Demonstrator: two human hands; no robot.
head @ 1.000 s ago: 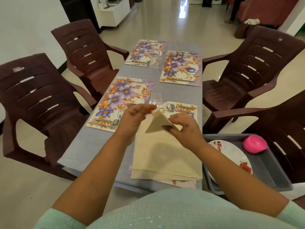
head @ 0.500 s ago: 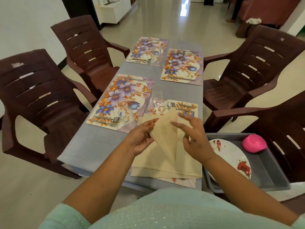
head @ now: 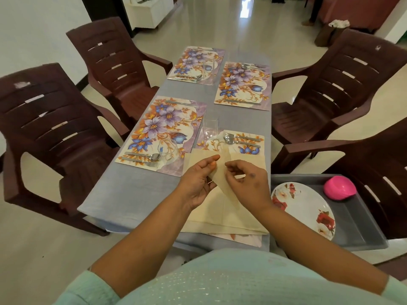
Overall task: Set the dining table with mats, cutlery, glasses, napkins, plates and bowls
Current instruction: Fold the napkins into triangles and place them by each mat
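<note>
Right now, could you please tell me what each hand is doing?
Left hand: pinches the folded cream cloth napkin.
Right hand: pinches the same napkin.

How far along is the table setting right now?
Done: four floral placemats are laid, with cutlery and clear glasses visible on them. In hand: the left hand and right hand fold a cream cloth napkin. Left: the flowered white plate and pink bowl sit in the grey tray.
</note>
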